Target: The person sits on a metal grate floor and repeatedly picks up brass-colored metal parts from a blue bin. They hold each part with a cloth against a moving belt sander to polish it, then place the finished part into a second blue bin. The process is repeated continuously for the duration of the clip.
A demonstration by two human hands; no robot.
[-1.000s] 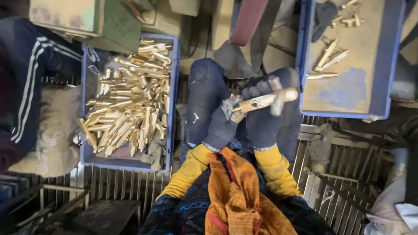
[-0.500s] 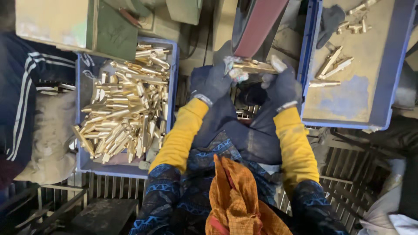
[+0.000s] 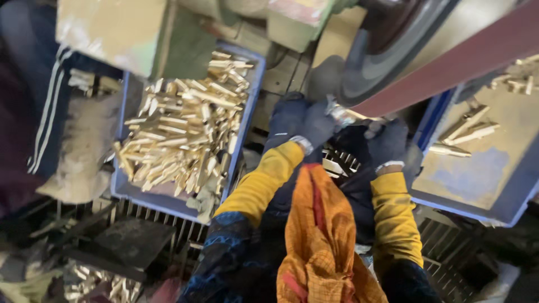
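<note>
While pressed to the belt (image 3: pixel 449 62) | brass part (image 3: pixel 343 115): shiny, slim | left hand (image 3: pixel 300 123), right hand (image 3: pixel 387 145): gloved fingers pinching it.

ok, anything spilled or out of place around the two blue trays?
Yes: loose brass pieces lie on the floor below the heaped left blue plastic tray, outside any tray. The right blue tray looks tidy.

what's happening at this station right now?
A person in dark gloves holds a brass part with both hands up against the reddish sanding belt. The left hand grips one end, the right hand the other. To the left, a blue tray is heaped with brass pieces. To the right, another blue tray holds only a few brass pieces. An orange cloth hangs between the yellow sleeves.
</note>
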